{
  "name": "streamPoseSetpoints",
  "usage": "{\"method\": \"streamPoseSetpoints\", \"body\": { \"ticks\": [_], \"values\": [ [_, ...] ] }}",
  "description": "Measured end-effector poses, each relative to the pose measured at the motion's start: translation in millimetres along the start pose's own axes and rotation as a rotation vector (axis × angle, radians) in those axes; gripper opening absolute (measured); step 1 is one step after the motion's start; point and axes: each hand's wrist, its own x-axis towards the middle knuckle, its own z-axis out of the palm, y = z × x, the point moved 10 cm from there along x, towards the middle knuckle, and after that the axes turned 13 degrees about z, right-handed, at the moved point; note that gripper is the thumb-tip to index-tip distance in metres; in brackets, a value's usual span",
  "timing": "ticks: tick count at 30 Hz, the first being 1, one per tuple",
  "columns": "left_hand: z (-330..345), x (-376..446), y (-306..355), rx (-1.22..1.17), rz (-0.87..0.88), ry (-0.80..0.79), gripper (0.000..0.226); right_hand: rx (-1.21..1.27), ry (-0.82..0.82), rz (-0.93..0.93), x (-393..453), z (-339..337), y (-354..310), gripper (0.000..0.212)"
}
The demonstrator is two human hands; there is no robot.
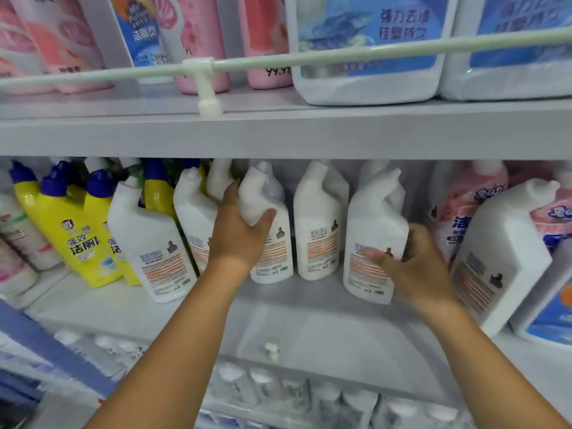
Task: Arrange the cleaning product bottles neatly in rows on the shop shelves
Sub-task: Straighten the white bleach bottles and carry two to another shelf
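Several white angled-neck cleaner bottles stand on the middle shelf (309, 323), backs facing me. My left hand (238, 233) grips the neck and shoulder of one white bottle (272, 252) near the centre. My right hand (414, 267) holds the lower right side of another white bottle (374, 227), thumb across its label. An untouched white bottle (318, 227) stands between them. Two more white bottles (148, 243) lean at the left, beside yellow bottles (71, 236) with blue caps.
Large white jugs (501, 252) and pink-labelled bottles (461, 209) stand at the right. The upper shelf holds pink bottles (198, 41) and big blue-labelled jugs (371, 48) behind a white rail (278, 61). Small bottles fill the lower shelf (278, 394). Bare shelf lies in front.
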Motion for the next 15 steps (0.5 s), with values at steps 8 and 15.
{"method": "streamPoseSetpoints", "body": {
  "ticks": [8, 15],
  "values": [
    [-29, -29, -27, -0.217, -0.081, -0.018, 0.036, -0.049, 0.399, -0.057, -16, -23, -22, 0.042],
    [-114, -54, -53, -0.294, -0.078, 0.075, 0.030, -0.116, 0.371, -0.395, -62, 55, -70, 0.046]
  ]
}}
